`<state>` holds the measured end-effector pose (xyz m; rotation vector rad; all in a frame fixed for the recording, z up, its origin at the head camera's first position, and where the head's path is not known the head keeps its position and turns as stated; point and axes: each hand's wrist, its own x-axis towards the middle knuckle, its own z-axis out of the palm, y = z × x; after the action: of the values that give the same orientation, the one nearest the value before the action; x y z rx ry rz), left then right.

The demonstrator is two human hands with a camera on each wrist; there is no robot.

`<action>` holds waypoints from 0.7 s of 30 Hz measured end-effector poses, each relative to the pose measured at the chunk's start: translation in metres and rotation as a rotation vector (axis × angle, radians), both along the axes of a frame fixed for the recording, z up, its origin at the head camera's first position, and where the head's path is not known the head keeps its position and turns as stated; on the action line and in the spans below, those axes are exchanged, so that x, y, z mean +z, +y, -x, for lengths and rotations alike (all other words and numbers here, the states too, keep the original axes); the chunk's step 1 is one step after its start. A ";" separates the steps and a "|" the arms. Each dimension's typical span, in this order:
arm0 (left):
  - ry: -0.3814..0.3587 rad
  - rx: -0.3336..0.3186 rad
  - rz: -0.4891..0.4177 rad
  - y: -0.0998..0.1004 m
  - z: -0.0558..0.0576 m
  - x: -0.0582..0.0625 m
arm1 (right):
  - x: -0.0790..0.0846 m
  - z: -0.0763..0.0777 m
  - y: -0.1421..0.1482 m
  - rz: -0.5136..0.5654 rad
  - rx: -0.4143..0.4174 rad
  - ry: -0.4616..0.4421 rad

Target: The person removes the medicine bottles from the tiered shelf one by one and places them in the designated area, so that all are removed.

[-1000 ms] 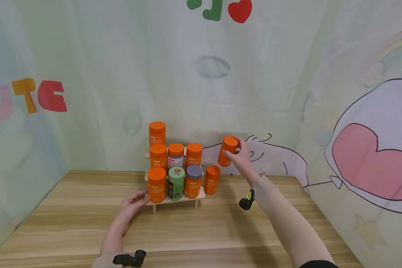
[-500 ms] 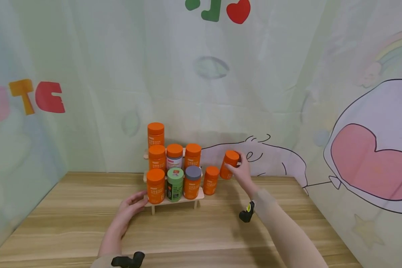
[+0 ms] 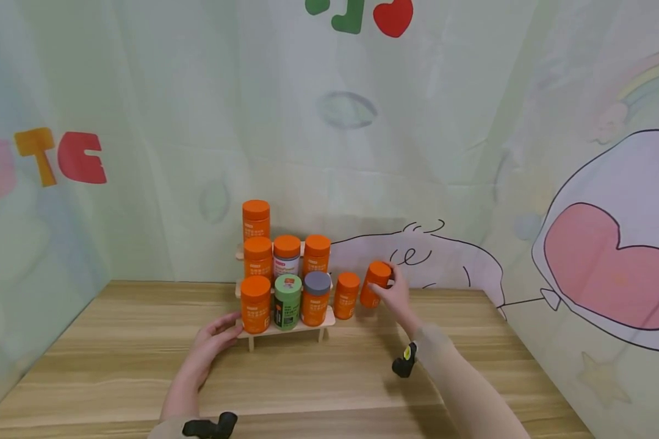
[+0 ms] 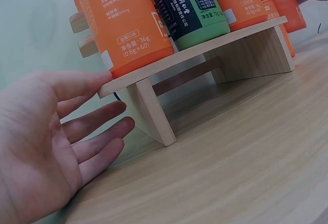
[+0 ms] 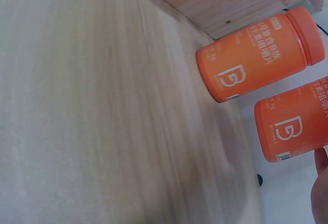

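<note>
My right hand (image 3: 396,295) grips an orange supplement bottle (image 3: 374,285), tilted, low over the table at the back. In the right wrist view the base of this held bottle (image 5: 292,124) shows beside a standing orange bottle (image 5: 251,55); only fingers (image 5: 321,178) appear at the edge. That standing bottle (image 3: 346,297) is right of a tiered wooden rack (image 3: 291,330). At the rack's front left corner is my left hand (image 3: 214,341). Its thumb touches the shelf corner in the left wrist view, while the other fingers (image 4: 105,124) lie loosely bent below.
The rack bears several bottles in three tiers: an orange one (image 3: 255,219) on top, others on the middle step, and below, an orange one, a green one (image 3: 288,302) and a grey-lidded one (image 3: 315,299). A printed curtain (image 3: 198,122) hangs behind the wooden table (image 3: 307,384).
My right hand has lowered the orange bottle from above the table to beside the standing bottle. My left hand stays at the rack's corner.
</note>
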<state>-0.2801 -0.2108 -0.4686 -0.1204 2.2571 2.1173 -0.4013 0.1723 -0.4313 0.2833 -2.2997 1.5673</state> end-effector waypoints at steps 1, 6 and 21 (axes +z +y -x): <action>-0.003 -0.003 0.002 0.000 0.000 0.000 | -0.001 0.000 0.000 0.002 -0.002 -0.004; -0.008 -0.006 0.004 0.000 0.002 -0.001 | -0.008 -0.003 0.001 -0.015 -0.010 0.012; -0.009 0.002 0.011 0.001 0.001 0.000 | -0.022 -0.007 -0.004 -0.003 0.017 -0.015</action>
<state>-0.2808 -0.2102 -0.4682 -0.1325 2.2656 2.1010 -0.3945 0.1682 -0.4532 0.2938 -2.3174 1.5800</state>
